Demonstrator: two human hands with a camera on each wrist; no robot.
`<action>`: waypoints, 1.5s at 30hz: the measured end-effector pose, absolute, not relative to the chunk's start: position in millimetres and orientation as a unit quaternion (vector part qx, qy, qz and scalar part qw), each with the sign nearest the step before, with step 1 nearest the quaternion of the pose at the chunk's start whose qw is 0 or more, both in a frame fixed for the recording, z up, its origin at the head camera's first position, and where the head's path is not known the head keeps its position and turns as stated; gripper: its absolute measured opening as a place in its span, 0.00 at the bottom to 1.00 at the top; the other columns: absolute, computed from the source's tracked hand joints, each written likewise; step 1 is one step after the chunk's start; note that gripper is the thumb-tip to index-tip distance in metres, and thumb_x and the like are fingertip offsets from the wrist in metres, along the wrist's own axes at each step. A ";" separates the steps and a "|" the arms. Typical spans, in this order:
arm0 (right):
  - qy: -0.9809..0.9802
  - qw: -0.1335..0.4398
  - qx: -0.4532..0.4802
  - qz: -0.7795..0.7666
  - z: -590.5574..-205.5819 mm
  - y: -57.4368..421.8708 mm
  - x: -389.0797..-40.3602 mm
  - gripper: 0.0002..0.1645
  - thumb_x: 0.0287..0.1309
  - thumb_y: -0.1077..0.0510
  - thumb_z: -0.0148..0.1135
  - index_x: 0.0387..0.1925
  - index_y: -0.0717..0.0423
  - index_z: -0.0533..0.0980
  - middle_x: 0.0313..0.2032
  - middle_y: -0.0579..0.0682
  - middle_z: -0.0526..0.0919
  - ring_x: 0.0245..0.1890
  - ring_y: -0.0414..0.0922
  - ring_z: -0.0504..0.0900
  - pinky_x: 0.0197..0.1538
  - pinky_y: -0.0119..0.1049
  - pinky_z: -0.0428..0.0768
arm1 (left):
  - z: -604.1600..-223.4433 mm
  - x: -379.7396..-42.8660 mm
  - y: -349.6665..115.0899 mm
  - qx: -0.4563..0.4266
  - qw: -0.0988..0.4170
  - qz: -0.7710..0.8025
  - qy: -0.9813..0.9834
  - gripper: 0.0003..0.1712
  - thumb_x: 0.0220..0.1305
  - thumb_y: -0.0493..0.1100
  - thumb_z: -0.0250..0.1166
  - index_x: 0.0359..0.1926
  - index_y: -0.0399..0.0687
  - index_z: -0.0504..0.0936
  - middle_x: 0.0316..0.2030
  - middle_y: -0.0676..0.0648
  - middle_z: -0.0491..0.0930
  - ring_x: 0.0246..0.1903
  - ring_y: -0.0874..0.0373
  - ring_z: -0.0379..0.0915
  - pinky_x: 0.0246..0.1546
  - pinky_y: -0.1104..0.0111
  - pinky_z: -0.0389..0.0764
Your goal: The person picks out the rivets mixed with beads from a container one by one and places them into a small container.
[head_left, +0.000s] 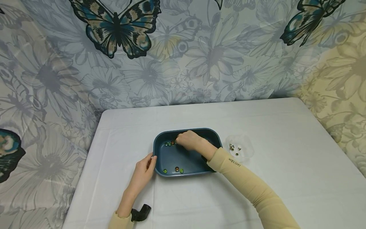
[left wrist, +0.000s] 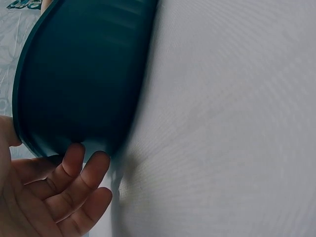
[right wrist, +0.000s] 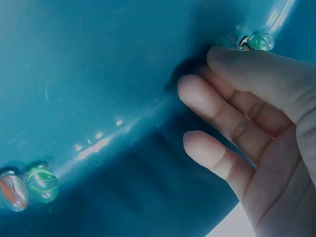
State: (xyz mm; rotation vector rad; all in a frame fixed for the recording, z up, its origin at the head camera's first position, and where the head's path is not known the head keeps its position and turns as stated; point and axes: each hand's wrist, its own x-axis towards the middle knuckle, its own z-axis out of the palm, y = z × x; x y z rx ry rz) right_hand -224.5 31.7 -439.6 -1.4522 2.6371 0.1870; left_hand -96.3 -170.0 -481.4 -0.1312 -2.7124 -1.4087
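A dark blue tray (head_left: 177,157) lies on the white table. My left hand (head_left: 145,168) grips its left end, the thumb at the rim (left wrist: 16,94) and the fingers against the outer wall. My right hand (head_left: 190,140) reaches inside by the far wall, thumb and index finger close together; I cannot tell whether a marble is pinched there. Just left of it, several glass marbles (head_left: 169,144) sit in a row. Along the near wall are a brown marble (head_left: 177,169) and two green ones. In the right wrist view, an orange-streaked marble (right wrist: 14,191) touches a green marble (right wrist: 43,184).
Right of the tray stands a clear plastic dish (head_left: 248,149) with several small shiny gold-brown pieces (head_left: 232,147) in it. The table's white cloth (head_left: 286,143) spreads around both. Behind hangs a curtain (head_left: 211,63) printed with flowers and butterflies.
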 end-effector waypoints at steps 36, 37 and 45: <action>0.871 0.073 -0.485 0.033 -427.5 36.9 -218.1 0.06 0.57 0.66 0.59 0.31 0.54 0.81 0.26 0.46 0.79 0.20 0.38 0.62 0.25 0.30 0.65 | -482.5 -95.8 -170.4 -0.042 0.043 -0.463 -0.884 0.18 0.71 0.48 0.50 0.47 0.39 0.78 0.18 0.54 0.66 0.19 0.62 0.62 0.20 0.72 0.66; 0.871 0.074 -0.485 0.030 -426.8 37.2 -218.0 0.06 0.57 0.66 0.59 0.32 0.54 0.81 0.26 0.46 0.79 0.20 0.39 0.62 0.25 0.31 0.66 | -482.5 -95.9 -170.5 -0.043 0.044 -0.463 -0.884 0.18 0.71 0.47 0.50 0.47 0.39 0.78 0.18 0.54 0.66 0.18 0.63 0.62 0.20 0.72 0.66; 0.868 0.072 -0.491 0.029 -422.1 40.1 -216.9 0.07 0.58 0.66 0.59 0.34 0.55 0.81 0.28 0.47 0.80 0.22 0.39 0.66 0.27 0.32 0.69 | -483.8 -96.9 -170.6 -0.047 0.047 -0.459 -0.886 0.18 0.72 0.48 0.49 0.47 0.38 0.78 0.18 0.53 0.66 0.19 0.63 0.61 0.19 0.72 0.65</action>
